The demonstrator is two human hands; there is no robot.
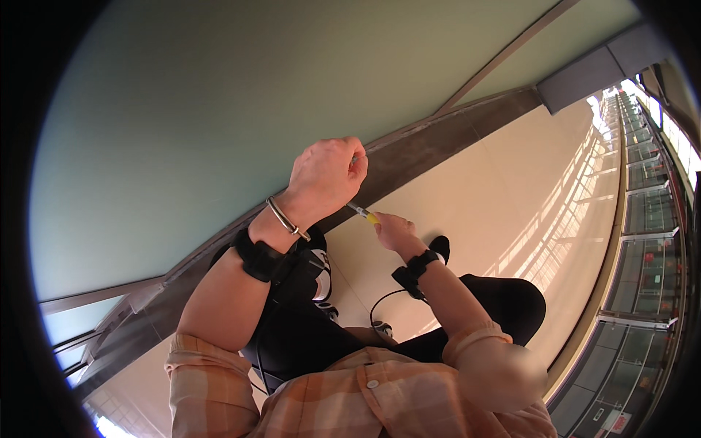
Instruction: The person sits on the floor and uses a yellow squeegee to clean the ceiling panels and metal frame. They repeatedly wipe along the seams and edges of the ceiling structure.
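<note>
My left hand point(328, 171) is curled into a fist at the lower edge of the frosted green panel point(191, 131). A small greenish spot shows between its thumb and forefinger; whether it is a held thing, I cannot tell. Below and right of it, my right hand point(395, 230) grips a slim tool point(358, 209) with a yellow handle and a metal shaft. The shaft points up and left, and its far end is hidden behind my left hand.
A dark baseboard point(443, 139) runs under the panel, meeting the beige floor point(493, 186). Black-clad knees point(506, 301) frame the space below my hands. A thin black cable point(378, 306) hangs near the right wrist. Glass railing point(646, 208) lines the far right.
</note>
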